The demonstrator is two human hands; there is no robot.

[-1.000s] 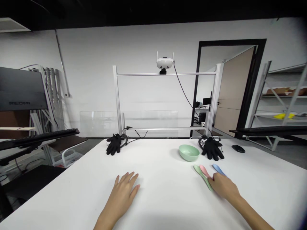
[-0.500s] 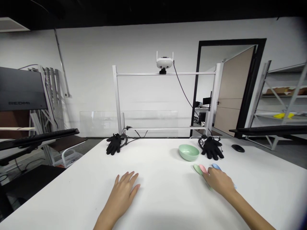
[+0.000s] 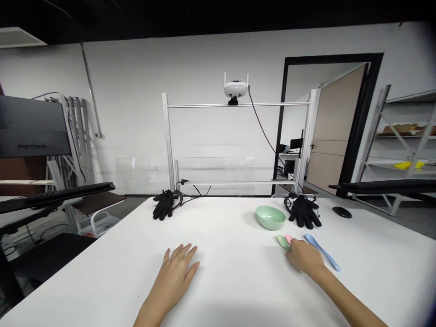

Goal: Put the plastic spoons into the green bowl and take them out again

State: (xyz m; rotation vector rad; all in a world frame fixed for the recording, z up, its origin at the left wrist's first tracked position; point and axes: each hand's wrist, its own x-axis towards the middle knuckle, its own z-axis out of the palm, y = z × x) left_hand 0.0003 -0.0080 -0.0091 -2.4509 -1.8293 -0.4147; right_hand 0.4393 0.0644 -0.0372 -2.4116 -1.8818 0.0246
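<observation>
My right hand [image 3: 306, 257] is closed low over the table at the right, its fingers curled around the pink spoon [image 3: 289, 239]. Only that spoon's rounded end shows past the knuckles. Just left of it lies a green spoon [image 3: 282, 241], its handle mostly hidden under the hand. A blue spoon [image 3: 323, 252] rests in full view to the right of the hand, apart from it. Behind the spoons sits a green bowl [image 3: 271, 223]. My left hand [image 3: 175, 274] lies open on the white table [image 3: 225, 272], fingers spread, with nothing in it.
Black gloves with cables lie at the back, one on the left [image 3: 164, 205] and one right of the bowl [image 3: 304, 212]. A black mouse [image 3: 342, 212] sits farther right. A metal frame [image 3: 238, 182] with a white camera-like device [image 3: 235, 89] stands behind the table.
My right hand has shifted left, off the blue spoon, which shows whole now, and covers more of the pink spoon. My left hand stays in place. The view has turned slightly.
</observation>
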